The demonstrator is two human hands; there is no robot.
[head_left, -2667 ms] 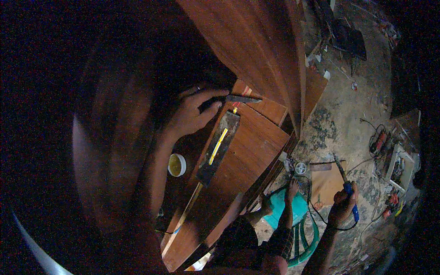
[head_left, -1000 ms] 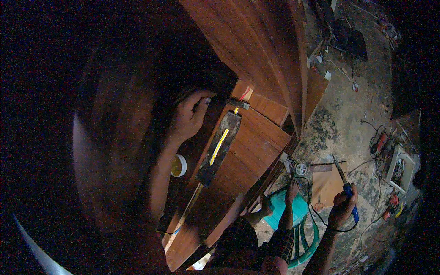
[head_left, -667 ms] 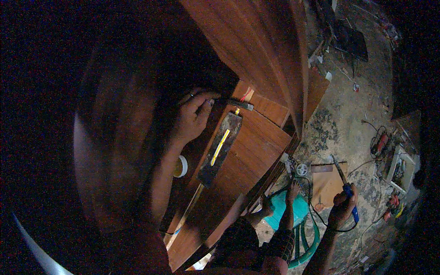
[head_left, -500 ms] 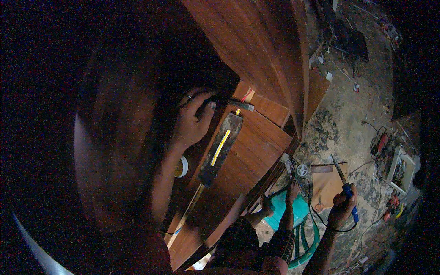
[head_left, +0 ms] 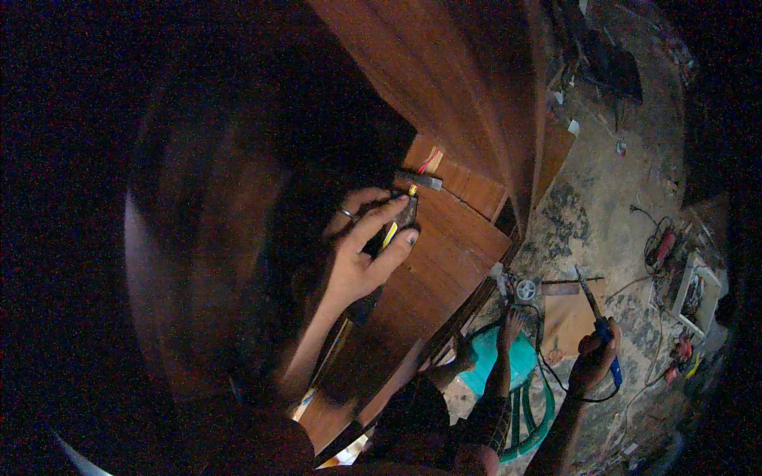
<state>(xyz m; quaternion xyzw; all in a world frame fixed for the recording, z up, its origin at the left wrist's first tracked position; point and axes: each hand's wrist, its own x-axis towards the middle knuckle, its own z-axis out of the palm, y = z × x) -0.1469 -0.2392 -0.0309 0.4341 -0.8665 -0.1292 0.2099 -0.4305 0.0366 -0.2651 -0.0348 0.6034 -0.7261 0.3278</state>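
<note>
My left hand (head_left: pixel 371 250) lies over a dark oblong block (head_left: pixel 409 210) with a yellow strip on the brown wooden surface. Its fingers curl across the top of the block and the thumb lies along the near side, with part of the strip showing between. Just beyond the fingertips is a dark flat tool (head_left: pixel 421 181), its kind unclear. On the right, my right hand (head_left: pixel 595 357) is closed round the blue handle of a soldering iron (head_left: pixel 588 295), whose tip points up and away over the floor. A black cord runs from its handle end.
A curved brown wooden panel (head_left: pixel 452 71) rises at the far side. Two bare feet are at a turquoise plastic chair (head_left: pixel 496 361). On the stained floor are a board (head_left: pixel 567 325), a white frame-like box (head_left: pixel 698 293), a red tool (head_left: pixel 660 247) and loose cords. The left side is very dark.
My left hand has moved right and nearer, from beside the dark block onto it, covering most of its yellow strip. The right hand and soldering iron have hardly moved.
</note>
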